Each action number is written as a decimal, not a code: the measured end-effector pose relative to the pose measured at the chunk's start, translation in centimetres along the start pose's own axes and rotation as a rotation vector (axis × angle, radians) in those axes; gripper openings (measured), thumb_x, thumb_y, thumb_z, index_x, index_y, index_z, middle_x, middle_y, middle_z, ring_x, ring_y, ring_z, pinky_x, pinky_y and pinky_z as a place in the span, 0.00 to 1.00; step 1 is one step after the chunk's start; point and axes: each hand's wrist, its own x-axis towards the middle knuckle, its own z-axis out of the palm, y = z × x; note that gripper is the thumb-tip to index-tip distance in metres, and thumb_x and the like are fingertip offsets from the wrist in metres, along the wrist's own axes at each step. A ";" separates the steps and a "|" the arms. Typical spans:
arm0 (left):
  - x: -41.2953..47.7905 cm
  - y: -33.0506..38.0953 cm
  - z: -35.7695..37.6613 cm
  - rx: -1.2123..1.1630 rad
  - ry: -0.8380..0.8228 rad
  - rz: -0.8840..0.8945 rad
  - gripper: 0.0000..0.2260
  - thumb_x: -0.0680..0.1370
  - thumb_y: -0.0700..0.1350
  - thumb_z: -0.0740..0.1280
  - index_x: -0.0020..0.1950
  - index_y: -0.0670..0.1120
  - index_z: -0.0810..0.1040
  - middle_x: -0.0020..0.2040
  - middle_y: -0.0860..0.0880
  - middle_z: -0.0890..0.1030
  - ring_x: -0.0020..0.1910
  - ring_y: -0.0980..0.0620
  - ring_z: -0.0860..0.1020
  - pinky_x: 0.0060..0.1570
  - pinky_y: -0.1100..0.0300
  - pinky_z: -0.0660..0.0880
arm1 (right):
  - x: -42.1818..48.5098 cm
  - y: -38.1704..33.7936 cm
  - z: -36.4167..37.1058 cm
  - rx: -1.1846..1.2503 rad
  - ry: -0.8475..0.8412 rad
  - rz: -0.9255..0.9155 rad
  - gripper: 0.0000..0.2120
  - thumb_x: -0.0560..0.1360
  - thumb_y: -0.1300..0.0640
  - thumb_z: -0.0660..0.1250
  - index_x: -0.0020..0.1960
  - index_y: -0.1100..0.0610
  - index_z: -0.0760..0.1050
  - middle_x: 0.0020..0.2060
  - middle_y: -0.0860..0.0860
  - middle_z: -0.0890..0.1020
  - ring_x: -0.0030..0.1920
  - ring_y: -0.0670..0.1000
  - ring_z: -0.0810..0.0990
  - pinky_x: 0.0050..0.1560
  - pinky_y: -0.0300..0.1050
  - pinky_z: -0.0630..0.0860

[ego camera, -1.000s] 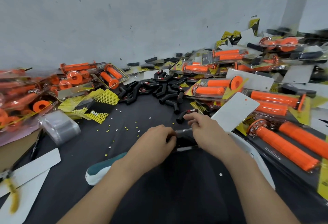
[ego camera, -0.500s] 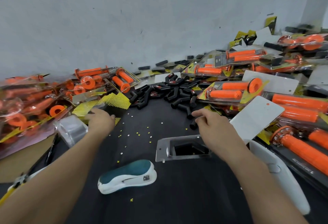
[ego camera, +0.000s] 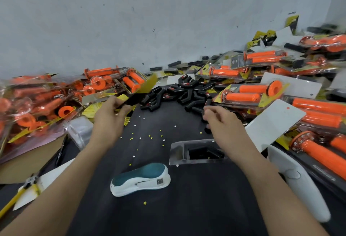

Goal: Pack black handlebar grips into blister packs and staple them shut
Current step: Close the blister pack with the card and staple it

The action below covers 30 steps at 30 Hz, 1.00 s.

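A clear blister pack [ego camera: 177, 153] lies on the black cloth with a black handlebar grip [ego camera: 206, 154] in its pocket. My left hand [ego camera: 108, 116] pinches a black-and-yellow backing card [ego camera: 138, 93], lifted off the cloth and blurred. To the right, my right hand [ego camera: 222, 123] hovers above the blister pack. Its fingers are loosely curled beside the pile of loose black grips [ego camera: 183, 93], and nothing shows between them. A teal-and-white stapler [ego camera: 140, 179] lies in front of the pack.
Packs of orange grips are heaped at the left [ego camera: 37, 104] and the right [ego camera: 309, 108]. A white card [ego camera: 275, 123] and a white controller [ego camera: 299, 185] lie at the right. Yellow-handled pliers [ego camera: 18, 194] and a stack of clear blisters [ego camera: 78, 131] sit at the left. Paper punch bits dot the cloth.
My left hand left the blister pack, reached to the yellow cards at the left and has lifted one toward the middle. My right hand let go of the pack and hovers.
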 end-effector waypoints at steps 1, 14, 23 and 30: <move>-1.1 1.5 -0.5 0.013 -0.039 0.201 0.06 0.79 0.43 0.69 0.47 0.52 0.74 0.43 0.54 0.78 0.42 0.50 0.76 0.41 0.60 0.72 | 0.0 -0.6 0.0 0.168 -0.031 0.079 0.11 0.81 0.40 0.58 0.57 0.42 0.75 0.52 0.44 0.82 0.48 0.44 0.83 0.51 0.47 0.81; -5.5 7.7 -1.3 0.223 -0.652 0.531 0.16 0.75 0.67 0.61 0.57 0.61 0.70 0.72 0.63 0.66 0.63 0.68 0.63 0.60 0.78 0.55 | -1.3 -0.9 0.1 0.360 -0.033 0.116 0.13 0.81 0.58 0.64 0.62 0.45 0.79 0.60 0.48 0.80 0.51 0.51 0.82 0.57 0.57 0.80; -3.1 5.1 -3.2 0.105 -1.017 0.242 0.07 0.80 0.55 0.66 0.56 0.63 0.81 0.55 0.65 0.80 0.57 0.65 0.76 0.58 0.67 0.70 | -1.7 2.0 1.5 -0.407 -0.035 -0.195 0.17 0.83 0.49 0.56 0.71 0.46 0.70 0.61 0.46 0.78 0.57 0.47 0.77 0.58 0.47 0.73; -2.9 3.0 -2.5 0.230 -1.079 0.190 0.07 0.77 0.55 0.69 0.53 0.66 0.81 0.59 0.64 0.75 0.59 0.67 0.72 0.64 0.65 0.65 | -2.0 4.2 3.0 -0.786 -0.200 -0.207 0.19 0.84 0.46 0.51 0.73 0.45 0.67 0.67 0.46 0.74 0.70 0.51 0.68 0.76 0.55 0.54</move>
